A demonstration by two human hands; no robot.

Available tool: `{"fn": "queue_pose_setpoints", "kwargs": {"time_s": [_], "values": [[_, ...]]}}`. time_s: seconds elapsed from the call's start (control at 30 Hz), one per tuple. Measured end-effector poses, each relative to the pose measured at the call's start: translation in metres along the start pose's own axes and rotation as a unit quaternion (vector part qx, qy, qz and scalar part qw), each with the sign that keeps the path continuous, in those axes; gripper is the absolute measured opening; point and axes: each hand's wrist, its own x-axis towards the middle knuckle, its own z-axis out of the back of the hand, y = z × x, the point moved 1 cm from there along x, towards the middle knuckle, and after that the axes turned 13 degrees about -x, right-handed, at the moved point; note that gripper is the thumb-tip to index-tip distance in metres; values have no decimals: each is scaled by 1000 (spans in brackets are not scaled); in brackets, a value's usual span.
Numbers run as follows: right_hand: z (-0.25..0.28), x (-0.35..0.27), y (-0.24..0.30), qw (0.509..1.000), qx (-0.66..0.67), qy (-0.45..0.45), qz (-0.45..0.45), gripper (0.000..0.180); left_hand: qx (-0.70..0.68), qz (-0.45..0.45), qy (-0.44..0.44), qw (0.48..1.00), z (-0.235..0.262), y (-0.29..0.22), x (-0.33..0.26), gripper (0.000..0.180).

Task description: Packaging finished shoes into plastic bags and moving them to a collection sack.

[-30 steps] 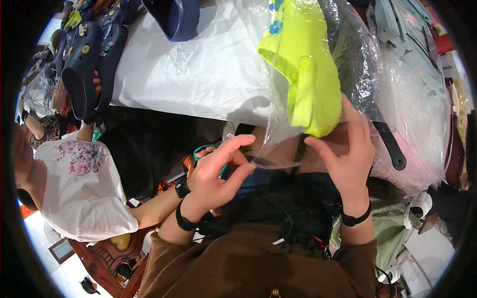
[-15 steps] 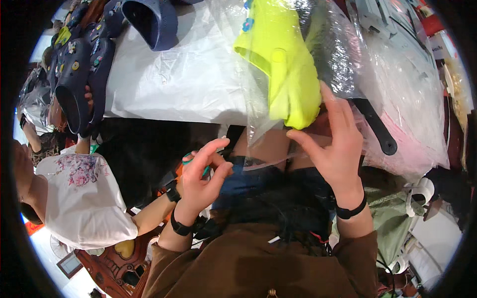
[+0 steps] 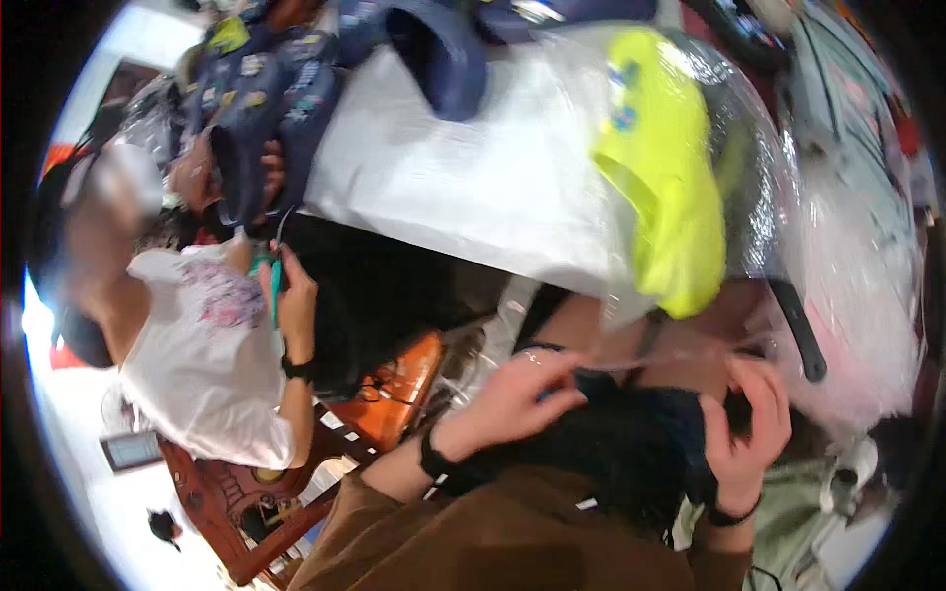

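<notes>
A bright yellow-green clog (image 3: 680,212) with small blue charms lies toe toward me inside a clear plastic bag (image 3: 616,295), at the front edge of the white-covered table (image 3: 463,182). The bag's near edge stretches between my hands over my lap. My left hand (image 3: 517,394), blurred, has thumb and fingers around that edge at its left end. My right hand (image 3: 754,428) is at the right end, fingers curved and thumb apart, fingertips close to the film. Right of the clog, a dark piece in shiny wrap ends in a black rounded strip (image 3: 798,330).
Dark blue clogs (image 3: 443,59) stand along the table's far side. At left, a co-worker in a white top (image 3: 212,305) holds green-handled scissors (image 3: 276,286) beside a dark clog (image 3: 241,148). Clear plastic sheets (image 3: 847,227) pile at right. An orange stool (image 3: 404,384) stands at lower left.
My view has swung, shifting the table and clog rightward in the picture. Both hands have drawn closer to my lap; my right hand has left the clog's toe, my left has reached the bag's edge.
</notes>
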Motion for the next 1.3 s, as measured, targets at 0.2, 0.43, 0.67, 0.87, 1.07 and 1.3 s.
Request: {"fn": "queue_pose_setpoints", "kwargs": {"time_s": [0.2,0.43,0.67,0.87,1.07,1.3], "values": [[3,0,9,999,33,0,17,26,-6,-32,-10,999,-9,-18,2,52],[11,6,45,996,22,-46,72,21,-44,-192,-60,978,2,-44,4,40],[24,13,59,990,-18,-94,100,18,-94,-133,-110,980,9,-56,-3,69],[43,12,60,988,-40,-141,38,17,-73,-192,-140,969,22,-86,12,75],[28,13,37,991,-41,-127,28,18,-8,-134,-167,977,11,-54,28,63],[26,2,-5,987,-90,-123,-47,15,-39,-61,-170,983,2,-17,38,67]]}}
